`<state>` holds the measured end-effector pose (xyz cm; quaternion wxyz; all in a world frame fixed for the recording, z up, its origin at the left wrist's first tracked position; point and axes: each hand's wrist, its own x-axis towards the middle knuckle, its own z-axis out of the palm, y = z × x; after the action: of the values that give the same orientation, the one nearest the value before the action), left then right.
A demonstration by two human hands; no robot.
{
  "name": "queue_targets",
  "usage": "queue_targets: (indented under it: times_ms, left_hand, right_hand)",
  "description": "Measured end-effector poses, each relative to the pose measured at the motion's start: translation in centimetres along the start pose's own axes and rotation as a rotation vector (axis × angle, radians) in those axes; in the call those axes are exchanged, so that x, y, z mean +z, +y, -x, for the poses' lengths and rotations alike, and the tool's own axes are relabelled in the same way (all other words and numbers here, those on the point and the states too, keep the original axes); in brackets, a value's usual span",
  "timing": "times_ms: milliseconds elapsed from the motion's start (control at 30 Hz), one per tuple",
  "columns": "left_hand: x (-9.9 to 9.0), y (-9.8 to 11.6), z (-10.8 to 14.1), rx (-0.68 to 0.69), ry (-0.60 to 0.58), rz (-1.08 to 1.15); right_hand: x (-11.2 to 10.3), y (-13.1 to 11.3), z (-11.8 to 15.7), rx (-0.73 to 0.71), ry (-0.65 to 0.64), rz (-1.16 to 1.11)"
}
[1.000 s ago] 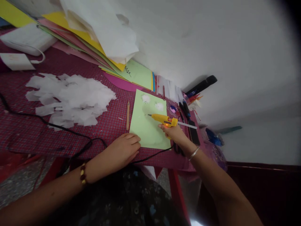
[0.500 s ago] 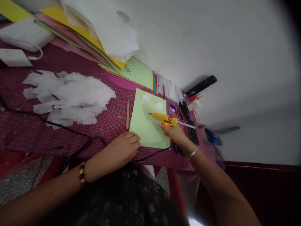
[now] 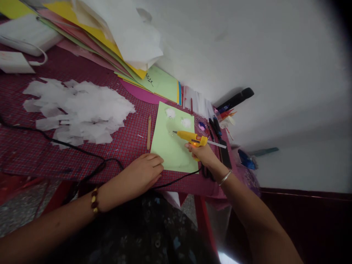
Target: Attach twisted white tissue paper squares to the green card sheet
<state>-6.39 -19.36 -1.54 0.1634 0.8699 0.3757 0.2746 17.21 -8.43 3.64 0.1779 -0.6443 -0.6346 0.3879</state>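
Observation:
In my right hand (image 3: 202,153) is a yellow hot glue gun (image 3: 189,137), its orange light lit and a clear glue stick (image 3: 217,144) jutting from the back. Its nozzle points left, just over or touching a light green sheet of paper (image 3: 165,154); I cannot tell which. A small shiny spot, apparently glue, shows beside the tip. Two white tissue tufts (image 3: 170,113) sit on the sheet's far half. My left hand (image 3: 147,170) lies flat, fingers together, with the fingertips on the sheet's near left corner.
Left of the sheet lie a wooden pencil-like stick (image 3: 149,132) and a heap of white tissue pieces (image 3: 82,110). A black cord (image 3: 68,148) crosses the table. Coloured papers (image 3: 104,40) are stacked behind. Pens and a black-handled tool (image 3: 217,126) lie at right, near the wall.
The view has shifted very slightly. Both hands and the glue gun keep practically the same place over the green sheet.

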Motion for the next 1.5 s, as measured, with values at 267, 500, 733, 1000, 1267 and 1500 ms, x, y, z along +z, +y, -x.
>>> queue_targets:
  times_ms: [267, 500, 733, 1000, 1267, 1500]
  left_hand:
    - [-0.22, 0.18, -0.03, 0.009, 0.025, 0.015]
    - [-0.14, 0.08, -0.01, 0.012, 0.027, 0.013]
    - [-0.09, 0.07, 0.00, 0.014, 0.037, 0.025]
    - [-0.16, 0.05, 0.01, 0.022, 0.052, 0.035]
    - [-0.36, 0.20, -0.03, 0.012, 0.031, 0.014]
    - [-0.37, 0.17, 0.01, 0.017, 0.046, 0.034]
  right_hand:
    - [-0.20, -0.16, 0.01, -0.029, -0.080, -0.023]
    - [-0.03, 0.04, -0.26, -0.002, 0.002, 0.008]
    - [0.08, -0.45, -0.05, 0.003, 0.013, 0.054]
    - [-0.02, 0.00, -0.24, -0.013, -0.008, -0.008]
    - [0.24, -0.38, 0.13, -0.026, -0.013, -0.005]
    - [-0.14, 0.04, 0.09, -0.032, -0.023, -0.071]
